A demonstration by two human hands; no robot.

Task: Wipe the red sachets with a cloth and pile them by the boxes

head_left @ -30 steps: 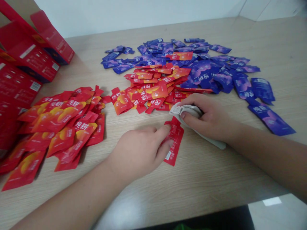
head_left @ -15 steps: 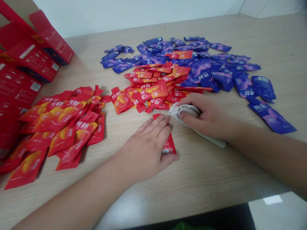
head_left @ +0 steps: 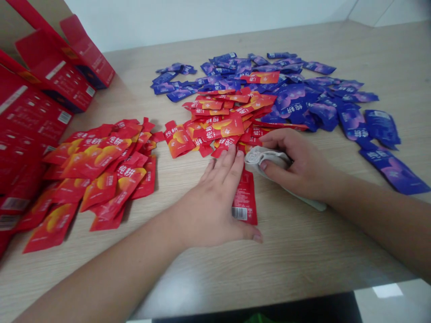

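My left hand point(head_left: 215, 202) lies with spread fingers over a red packet point(head_left: 247, 197), which rests back side up with its barcode showing; part of it is hidden under the hand. My right hand point(head_left: 299, 163) is closed round a rolled whitish cloth point(head_left: 266, 155), just right of that packet. A loose end of the cloth sticks out below the hand. Beyond both hands is a pile of red and orange packets point(head_left: 218, 128), touching a wide spread of blue-purple packets point(head_left: 289, 98) behind and to the right.
Another heap of red packets point(head_left: 101, 157) lies on the left of the wooden table point(head_left: 303, 260). Open red boxes point(head_left: 40, 94) stand at the far left. A white wall point(head_left: 168, 22) borders the table's back edge. One blue packet point(head_left: 393, 170) lies at the right.
My left hand's fingers and thumb have spread wider, and more of the red packet under it shows. The whole view has shifted slightly, with things appearing further right. My right hand still holds the cloth.
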